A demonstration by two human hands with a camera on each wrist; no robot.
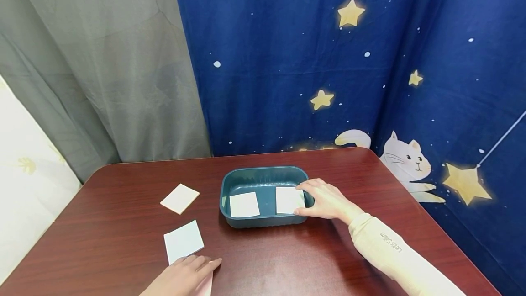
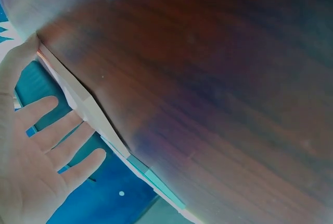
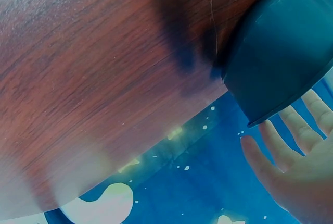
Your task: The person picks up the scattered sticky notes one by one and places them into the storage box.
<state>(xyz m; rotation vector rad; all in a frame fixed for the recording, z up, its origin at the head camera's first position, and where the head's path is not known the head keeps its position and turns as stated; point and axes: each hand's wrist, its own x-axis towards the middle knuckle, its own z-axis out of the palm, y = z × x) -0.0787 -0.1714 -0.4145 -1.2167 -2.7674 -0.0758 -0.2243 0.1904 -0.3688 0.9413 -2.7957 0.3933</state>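
While the left hand (image 1: 182, 275) touches pink paper (image 1: 205, 287), the right hand (image 1: 326, 201) reaches white paper (image 1: 288, 200) in the tub (image 1: 267, 221), both spread-fingered.

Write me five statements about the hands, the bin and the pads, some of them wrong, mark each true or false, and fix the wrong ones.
1. The bin has two white pads visible inside it. True.
2. A cream pad and a pale blue pad lie to the bin's right in the head view. False: they lie to its left, on the table.
3. The right hand is at the bin's right end. True.
4. Both hands are at the bin. False: the left hand is at a pink pad on the table.
5. The pale blue pad is nearer the left hand than the cream pad is. True.
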